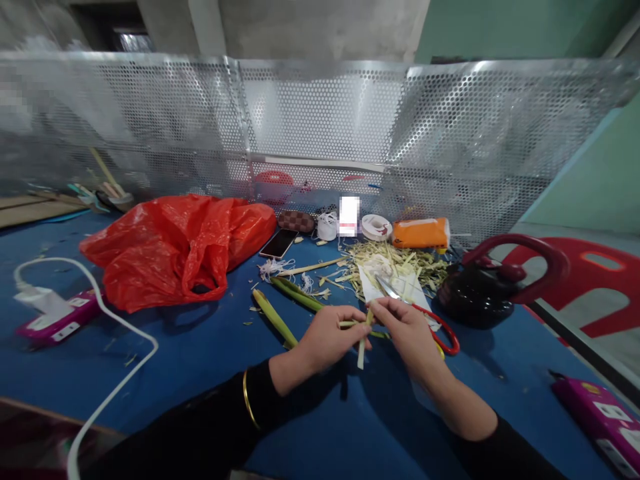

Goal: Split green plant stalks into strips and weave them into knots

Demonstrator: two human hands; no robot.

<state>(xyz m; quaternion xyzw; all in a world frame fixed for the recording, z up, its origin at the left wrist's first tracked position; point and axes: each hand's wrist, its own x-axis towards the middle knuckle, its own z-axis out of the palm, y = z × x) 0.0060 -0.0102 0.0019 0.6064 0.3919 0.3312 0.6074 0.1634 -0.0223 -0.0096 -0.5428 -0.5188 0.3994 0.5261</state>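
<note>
Between my two hands are pale green leaf strips, crossed or folded over each other near the fingertips. My left hand pinches them from the left, thumb against fingers. From the right, my right hand pinches the upper end of the same strips. Just beyond my left hand lie a thick green stalk and a darker green one. Scissors with red handles lie by my right hand, their blades on white paper. Behind the paper spreads a pile of dry plant shreds.
A red plastic bag fills the left, near a phone. White cable runs from a purple power strip. A dark kettle stands right, with another purple strip nearer. Perforated metal panels close off the back.
</note>
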